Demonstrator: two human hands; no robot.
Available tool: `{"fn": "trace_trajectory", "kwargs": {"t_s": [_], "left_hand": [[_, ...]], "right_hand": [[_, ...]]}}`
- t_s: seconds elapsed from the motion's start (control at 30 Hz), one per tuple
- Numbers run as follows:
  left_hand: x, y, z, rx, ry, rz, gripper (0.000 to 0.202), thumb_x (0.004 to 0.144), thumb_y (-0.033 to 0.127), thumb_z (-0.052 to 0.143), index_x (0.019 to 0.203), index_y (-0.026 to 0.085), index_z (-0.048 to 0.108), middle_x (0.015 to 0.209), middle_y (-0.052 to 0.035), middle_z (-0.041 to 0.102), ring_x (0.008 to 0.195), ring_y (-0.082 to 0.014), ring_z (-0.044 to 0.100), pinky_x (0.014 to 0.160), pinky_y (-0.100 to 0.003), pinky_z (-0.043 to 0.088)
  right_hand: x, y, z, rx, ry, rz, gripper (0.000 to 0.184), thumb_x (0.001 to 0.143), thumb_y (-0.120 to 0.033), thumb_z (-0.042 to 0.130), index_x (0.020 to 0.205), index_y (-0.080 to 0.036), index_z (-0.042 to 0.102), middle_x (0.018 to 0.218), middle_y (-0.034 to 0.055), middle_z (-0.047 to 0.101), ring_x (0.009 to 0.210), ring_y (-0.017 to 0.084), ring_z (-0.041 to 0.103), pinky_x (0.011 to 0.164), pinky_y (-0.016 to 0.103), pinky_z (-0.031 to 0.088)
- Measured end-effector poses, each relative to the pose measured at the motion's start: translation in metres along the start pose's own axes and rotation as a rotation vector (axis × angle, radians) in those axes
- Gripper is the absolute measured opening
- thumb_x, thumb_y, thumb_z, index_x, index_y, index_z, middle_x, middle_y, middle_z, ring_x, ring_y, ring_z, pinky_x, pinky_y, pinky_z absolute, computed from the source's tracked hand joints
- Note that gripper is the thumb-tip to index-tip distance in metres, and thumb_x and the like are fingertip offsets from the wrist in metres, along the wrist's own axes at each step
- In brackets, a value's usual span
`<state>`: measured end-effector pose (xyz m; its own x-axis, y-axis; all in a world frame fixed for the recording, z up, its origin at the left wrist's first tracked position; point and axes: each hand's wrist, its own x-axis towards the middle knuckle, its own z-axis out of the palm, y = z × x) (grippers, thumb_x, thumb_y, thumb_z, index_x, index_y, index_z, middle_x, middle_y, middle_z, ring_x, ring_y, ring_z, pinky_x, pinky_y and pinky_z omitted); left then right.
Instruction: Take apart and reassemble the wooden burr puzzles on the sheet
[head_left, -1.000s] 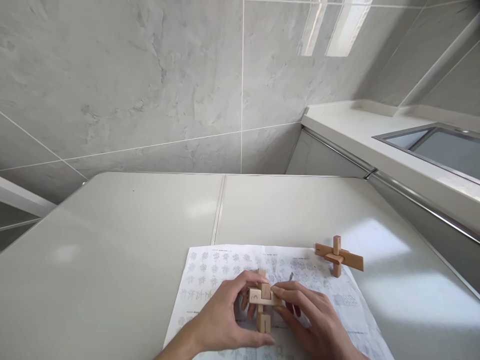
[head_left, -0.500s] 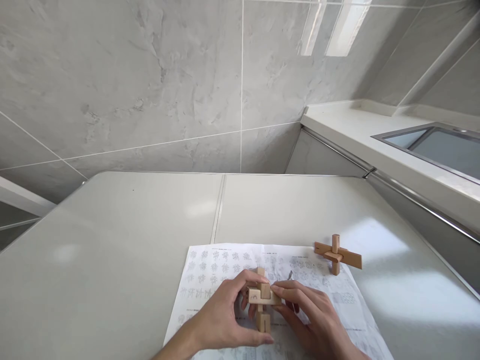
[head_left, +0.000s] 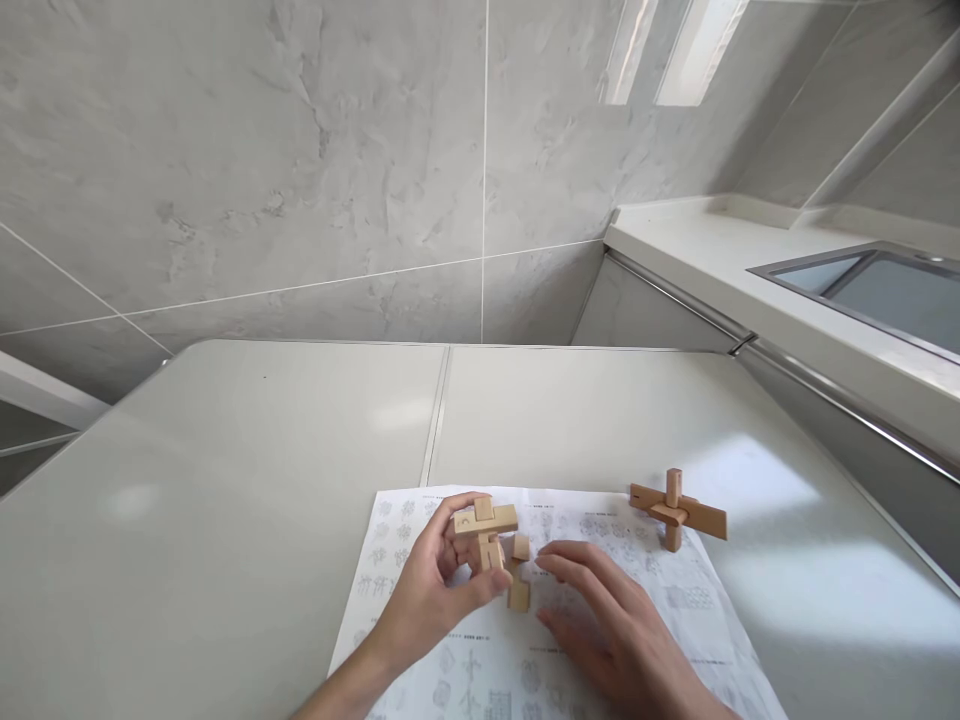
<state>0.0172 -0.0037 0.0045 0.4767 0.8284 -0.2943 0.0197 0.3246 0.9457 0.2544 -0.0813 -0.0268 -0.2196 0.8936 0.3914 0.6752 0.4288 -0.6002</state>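
My left hand (head_left: 442, 570) grips two joined notched wooden puzzle pieces (head_left: 486, 522), one lying crosswise over the other, held up off the paper between thumb and fingers. A separate notched wooden block (head_left: 519, 592) lies on the printed sheet (head_left: 465, 670), just right of my left thumb. My right hand (head_left: 607, 620) hovers beside that block, its thumb and fingers apart with nothing between them. At the sheet's upper right corner stands an assembled cross-shaped wooden puzzle (head_left: 674, 512), away from both hands.
The sheet, printed with rows of small diagrams, lies on a pale table (head_left: 225, 480) with a seam down its middle. To the right is a white counter (head_left: 697, 245) with a sink (head_left: 885, 290). A grey tiled wall (head_left: 300, 150) rises behind the table.
My left hand has lifted and turned the joined pieces up and to the left. My right hand has let go of them and opened. One notched block now lies on the sheet between the hands.
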Motion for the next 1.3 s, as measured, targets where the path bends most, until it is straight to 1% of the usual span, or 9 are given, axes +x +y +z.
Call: {"fn": "trace_trajectory", "kwargs": {"t_s": [0.07, 0.17, 0.4, 0.57, 0.8, 0.93, 1.07, 1.17, 1.3], "left_hand": [[0.002, -0.002, 0.0, -0.04, 0.014, 0.012, 0.076, 0.088, 0.052, 0.09, 0.147, 0.027, 0.05, 0.101, -0.0037, 0.068, 0.094, -0.0214, 0.064, 0.088, -0.034, 0.051], [0.002, -0.005, 0.0, -0.03, -0.003, 0.021, 0.075, 0.088, 0.05, 0.091, 0.147, 0.027, 0.051, 0.1, -0.004, 0.069, 0.095, -0.0214, 0.064, 0.09, -0.036, 0.051], [-0.001, -0.008, 0.002, 0.056, 0.003, -0.014, 0.078, 0.084, 0.049, 0.093, 0.148, 0.029, 0.051, 0.115, -0.0074, 0.071, 0.106, -0.0247, 0.067, 0.097, -0.038, 0.052], [-0.001, -0.006, 0.002, 0.066, -0.002, -0.009, 0.079, 0.085, 0.05, 0.093, 0.148, 0.028, 0.051, 0.108, -0.0057, 0.07, 0.105, -0.0244, 0.067, 0.097, -0.038, 0.051], [-0.001, -0.003, 0.004, 0.06, -0.01, -0.015, 0.075, 0.086, 0.049, 0.092, 0.145, 0.028, 0.053, 0.106, -0.0046, 0.069, 0.1, -0.0222, 0.065, 0.093, -0.036, 0.051], [-0.001, -0.002, 0.004, 0.059, -0.004, -0.004, 0.073, 0.088, 0.048, 0.092, 0.146, 0.029, 0.053, 0.106, -0.0046, 0.068, 0.097, -0.0211, 0.065, 0.091, -0.035, 0.051], [-0.002, -0.003, 0.005, 0.07, 0.011, 0.003, 0.074, 0.088, 0.048, 0.091, 0.147, 0.029, 0.052, 0.111, -0.0071, 0.07, 0.103, -0.0236, 0.066, 0.091, -0.037, 0.051], [-0.002, -0.003, 0.005, 0.079, 0.018, 0.007, 0.075, 0.088, 0.05, 0.09, 0.148, 0.028, 0.051, 0.108, -0.0068, 0.07, 0.1, -0.0237, 0.066, 0.089, -0.037, 0.051], [-0.002, -0.001, 0.007, 0.129, -0.018, 0.003, 0.077, 0.087, 0.051, 0.091, 0.149, 0.028, 0.05, 0.104, -0.005, 0.069, 0.09, -0.0203, 0.064, 0.083, -0.034, 0.051]], "right_hand": [[0.0, -0.003, 0.001, -0.002, -0.049, -0.024, 0.03, 0.109, -0.025, 0.058, 0.139, -0.026, 0.063, 0.129, 0.013, 0.073, 0.106, 0.028, 0.077, 0.085, 0.038, 0.069], [0.001, -0.006, 0.003, 0.007, -0.091, -0.047, 0.032, 0.106, -0.02, 0.061, 0.138, -0.025, 0.064, 0.126, 0.013, 0.073, 0.103, 0.028, 0.076, 0.083, 0.039, 0.069], [-0.003, -0.005, 0.013, 0.01, -0.123, -0.024, 0.05, 0.103, -0.018, 0.065, 0.152, -0.025, 0.056, 0.127, 0.0154, 0.07, 0.105, 0.031, 0.074, 0.084, 0.044, 0.07], [-0.001, -0.006, 0.012, -0.02, -0.167, -0.048, 0.045, 0.101, -0.015, 0.067, 0.144, -0.025, 0.061, 0.126, 0.0147, 0.068, 0.103, 0.03, 0.072, 0.082, 0.044, 0.069], [-0.002, -0.004, 0.016, -0.008, -0.092, -0.018, 0.021, 0.108, -0.019, 0.057, 0.127, -0.025, 0.063, 0.117, 0.0123, 0.07, 0.098, 0.029, 0.071, 0.078, 0.043, 0.066], [-0.002, 0.002, 0.016, -0.057, 0.029, 0.067, 0.021, 0.112, -0.028, 0.054, 0.131, -0.025, 0.061, 0.113, 0.0112, 0.072, 0.098, 0.029, 0.073, 0.079, 0.043, 0.067], [0.002, 0.007, 0.009, -0.152, 0.125, 0.106, 0.019, 0.113, -0.041, 0.055, 0.118, -0.026, 0.065, 0.11, 0.0105, 0.072, 0.094, 0.029, 0.076, 0.072, 0.039, 0.068], [0.003, 0.009, 0.005, -0.157, 0.138, 0.093, 0.019, 0.114, -0.041, 0.054, 0.111, -0.027, 0.066, 0.107, 0.0093, 0.073, 0.09, 0.027, 0.077, 0.069, 0.038, 0.066], [0.003, 0.009, 0.005, -0.136, 0.159, 0.069, 0.016, 0.114, -0.038, 0.055, 0.115, -0.026, 0.066, 0.097, 0.0075, 0.076, 0.082, 0.026, 0.077, 0.067, 0.036, 0.064]]}}
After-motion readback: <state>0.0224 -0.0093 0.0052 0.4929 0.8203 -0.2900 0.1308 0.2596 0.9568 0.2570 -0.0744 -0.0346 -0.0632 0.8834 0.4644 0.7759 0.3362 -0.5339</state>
